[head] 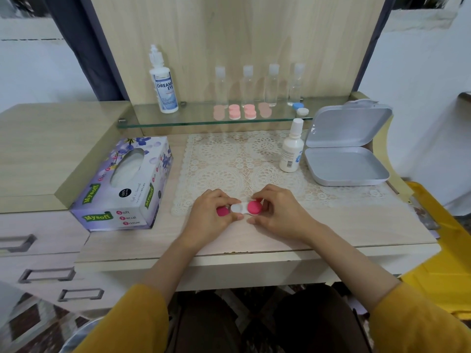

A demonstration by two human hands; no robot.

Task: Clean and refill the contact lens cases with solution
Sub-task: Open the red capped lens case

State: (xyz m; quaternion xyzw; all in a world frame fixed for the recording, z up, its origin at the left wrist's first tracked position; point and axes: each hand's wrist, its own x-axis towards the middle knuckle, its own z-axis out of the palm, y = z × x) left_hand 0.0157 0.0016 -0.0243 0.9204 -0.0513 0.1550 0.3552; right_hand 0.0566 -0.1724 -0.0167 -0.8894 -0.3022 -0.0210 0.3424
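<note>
A white contact lens case (240, 208) lies at the near edge of a lace mat (244, 164). Its right well carries a pink cap (254, 207), and my right hand (276, 211) pinches that cap. My left hand (211, 212) holds a loose pink cap (223, 211) and touches the case's left, uncapped well. A small white solution bottle (291, 149) stands on the mat's right side. A large solution bottle (163, 82) stands on the glass shelf (193, 121).
A tissue box (125, 184) lies left of the mat. An open grey tin (344, 154) sits at the right. On the shelf stand several clear bottles (258, 85), pink lens cases (242, 112) and a blue-and-white case (300, 109). Drawers are at the lower left.
</note>
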